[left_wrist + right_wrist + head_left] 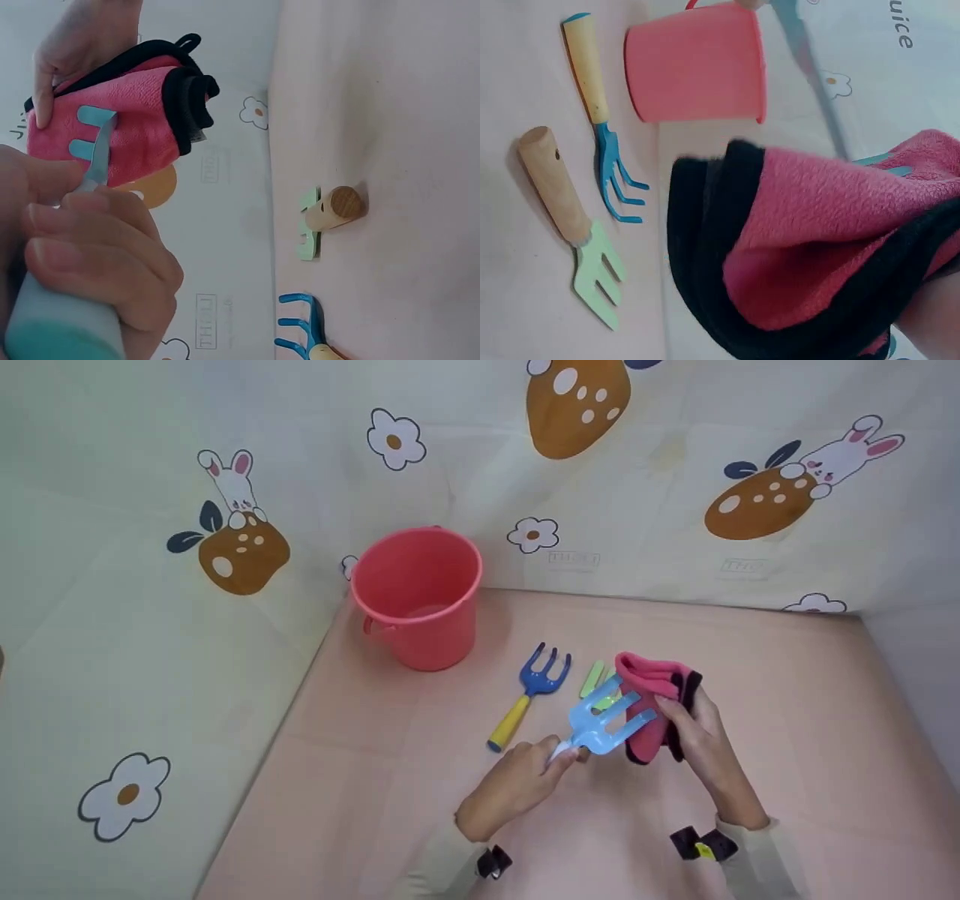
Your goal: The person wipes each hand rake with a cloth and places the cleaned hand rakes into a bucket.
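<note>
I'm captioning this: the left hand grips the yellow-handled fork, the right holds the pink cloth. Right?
No: the head view shows the left hand gripping the light-blue fork; the yellow-handled fork lies on the pinkish surface. The rest is right.

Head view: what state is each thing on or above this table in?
Light-blue fork: gripped in the left hand, raised, tines at the cloth.
Pink cloth: folded, held up in the right hand.
Blue fork: lying on the table, not held.
Green fork: also lying there, not held.
Red bucket: upright, open at the top.
</note>
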The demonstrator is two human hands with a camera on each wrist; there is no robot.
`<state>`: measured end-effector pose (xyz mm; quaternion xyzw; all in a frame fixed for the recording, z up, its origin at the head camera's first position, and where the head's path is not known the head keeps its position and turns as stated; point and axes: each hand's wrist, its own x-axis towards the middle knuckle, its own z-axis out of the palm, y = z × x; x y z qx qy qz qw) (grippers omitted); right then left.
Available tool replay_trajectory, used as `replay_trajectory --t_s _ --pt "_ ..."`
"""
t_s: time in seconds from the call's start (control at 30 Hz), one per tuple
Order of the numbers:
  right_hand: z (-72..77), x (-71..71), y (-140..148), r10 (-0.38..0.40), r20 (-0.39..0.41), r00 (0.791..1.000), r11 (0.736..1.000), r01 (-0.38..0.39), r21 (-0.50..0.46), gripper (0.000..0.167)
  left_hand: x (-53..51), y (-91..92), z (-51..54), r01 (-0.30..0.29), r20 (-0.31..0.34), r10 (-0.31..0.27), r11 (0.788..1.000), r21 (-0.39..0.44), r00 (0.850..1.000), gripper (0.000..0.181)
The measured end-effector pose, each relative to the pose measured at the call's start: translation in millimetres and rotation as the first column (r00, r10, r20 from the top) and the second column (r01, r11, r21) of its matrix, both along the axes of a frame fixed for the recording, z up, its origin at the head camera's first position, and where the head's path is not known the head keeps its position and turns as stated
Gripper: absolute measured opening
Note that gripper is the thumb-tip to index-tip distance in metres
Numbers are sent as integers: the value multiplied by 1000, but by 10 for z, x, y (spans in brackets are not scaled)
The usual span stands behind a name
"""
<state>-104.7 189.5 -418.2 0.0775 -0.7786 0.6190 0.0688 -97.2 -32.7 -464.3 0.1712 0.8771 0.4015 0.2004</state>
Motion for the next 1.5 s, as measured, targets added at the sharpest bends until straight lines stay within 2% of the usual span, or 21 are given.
replay_trajectory --t_s 0.1,0.2,0.3,0.37,0.43,0.53,0.57,0.63,0.7,0.77,0.87,0.93,0.97,1.1,1.17,1.3,1.4,1.5 --pt "34 4 1 -18 -41 999 1000 18 8 30 -17 0 -44 -44 -17 44 998 -41 999 43" --pt "67 16 9 -82 -88 993 996 83 11 30 -31 -11 -68 -100 -40 97 992 -78 994 44" --pt "76 59 2 -180 -198 963 981 191 39 31 -46 -20 -64 -150 -61 145 985 -87 988 48" --pt "56 95 -22 -229 -320 919 962 264 72 32 -52 -20 -53 -174 -70 169 981 -80 983 50" --pt "20 131 -69 -240 -452 859 940 321 112 34 -50 -11 -44 -187 -74 182 981 -60 980 53" --pt "-49 166 -175 -195 -622 758 908 380 177 32 -32 15 -27 -194 -70 191 981 -24 979 55" --pt "-74 176 -217 -166 -659 733 899 388 205 30 -25 27 -22 -197 -68 195 980 -18 978 56" --pt "-137 188 -299 -103 -707 700 873 404 273 31 -9 55 -4 -206 -58 205 979 -10 977 54" --pt "-211 191 -389 -52 -729 683 840 424 338 35 6 87 11 -210 -72 208 978 -15 975 49" --pt "-295 199 -470 -8 -730 683 808 435 397 39 19 120 27 -211 -97 207 977 -26 973 41" --pt "-408 205 -560 25 -697 717 776 426 466 36 41 159 42 -206 -168 197 978 -41 966 31" --pt "-455 206 -589 39 -667 744 768 405 496 30 48 177 38 -208 -204 194 977 -49 960 29" --pt "-474 197 -596 45 -661 749 766 399 504 30 52 181 34 -209 -217 194 977 -48 957 28" --pt "-508 123 -581 60 -649 759 771 377 513 51 43 192 -14 -211 -239 199 977 -24 950 29" --pt "-527 73 -562 67 -634 770 778 357 516 50 36 194 -40 -210 -235 204 978 -1 950 29" --pt "-550 0 -521 89 -569 818 793 288 538 40 24 190 -101 -199 -189 201 980 30 961 30" --pt "-550 -25 -501 102 -542 834 786 266 558 37 24 185 -123 -189 -143 191 982 33 971 31" --pt "-537 -38 -497 98 -529 843 769 273 578 37 30 189 -118 -184 -148 184 983 10 972 31"
